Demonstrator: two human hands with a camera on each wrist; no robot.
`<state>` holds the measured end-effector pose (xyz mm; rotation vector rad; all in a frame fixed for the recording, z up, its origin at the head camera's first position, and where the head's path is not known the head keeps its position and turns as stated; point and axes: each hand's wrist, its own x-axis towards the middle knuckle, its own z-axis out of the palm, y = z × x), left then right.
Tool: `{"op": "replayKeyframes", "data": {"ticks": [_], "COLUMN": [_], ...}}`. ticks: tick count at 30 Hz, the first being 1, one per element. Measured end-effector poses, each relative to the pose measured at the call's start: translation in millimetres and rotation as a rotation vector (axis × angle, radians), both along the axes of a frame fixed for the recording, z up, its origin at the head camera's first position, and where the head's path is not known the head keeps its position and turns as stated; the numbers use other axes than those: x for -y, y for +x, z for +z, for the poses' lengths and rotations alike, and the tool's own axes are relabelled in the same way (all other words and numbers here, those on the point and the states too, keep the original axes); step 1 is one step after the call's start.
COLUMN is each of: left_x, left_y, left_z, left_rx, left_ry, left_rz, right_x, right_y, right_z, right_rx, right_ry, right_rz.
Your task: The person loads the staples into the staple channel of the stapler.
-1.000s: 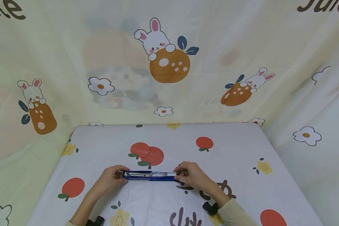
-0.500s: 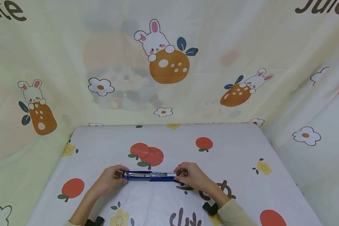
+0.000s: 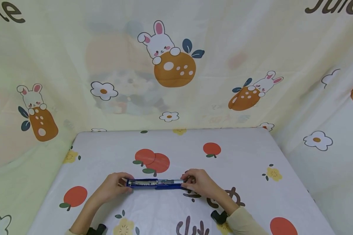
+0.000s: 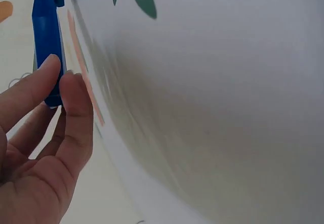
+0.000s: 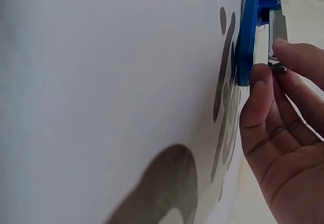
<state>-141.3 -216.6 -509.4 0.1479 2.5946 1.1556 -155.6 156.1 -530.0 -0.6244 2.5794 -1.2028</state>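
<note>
An opened-out blue stapler (image 3: pixel 147 183) lies stretched left to right in front of me, its metal inside facing up. My left hand (image 3: pixel 114 187) pinches the stapler's left end between thumb and fingers. In the left wrist view, the thumb and fingers of my left hand (image 4: pixel 50 128) sit on either side of the blue cover's tip (image 4: pixel 46 47). At the other end, my right hand (image 3: pixel 200 182) pinches the metal magazine (image 5: pixel 277 29), which lies over the blue base (image 5: pixel 246 42) in the right wrist view. The magazine's end is partly hidden by my right fingers.
The table (image 3: pixel 235 169) wears a white cloth printed with fruit, flowers and lettering. A cream curtain (image 3: pixel 211 98) with rabbit prints hangs behind it and along both sides. Black wrist devices (image 3: pixel 219 216) show below each hand.
The stapler's left half has tilted slightly in my left hand, so its metal inside looks a little different. The right hand keeps its place, and the head view has shifted slightly.
</note>
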Motion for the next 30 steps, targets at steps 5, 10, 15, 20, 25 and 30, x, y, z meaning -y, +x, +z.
{"op": "replayKeyframes", "data": {"ticks": [5,10,15,20,25,30], "left_x": [-4.2,-7.7,-9.9,-11.3,-11.6,-13.5], "left_y": [0.1,0.1,1.2,0.7,0.6,1.8], "left_z": [0.7,-0.7,-1.7,-1.8,-2.8,-4.7], "left_rx": [0.012,0.029,0.019,0.027,0.037,0.040], "left_ry": [-0.028,-0.037,-0.039,-0.041,-0.033,-0.042], "left_rz": [0.026,0.058,0.067,0.066,0.075,0.103], "right_x": [0.3,0.6,1.8,2.6,2.9,2.7], "right_y": [0.1,0.8,0.7,-0.5,-0.4,0.5], "right_z": [1.7,3.1,3.3,2.6,2.8,3.1], "right_rx": [0.019,0.019,0.009,-0.016,-0.035,-0.040], "right_ry": [0.006,0.007,0.006,0.024,0.038,0.034], "right_rz": [0.001,-0.002,-0.002,-0.007,-0.011,-0.009]}}
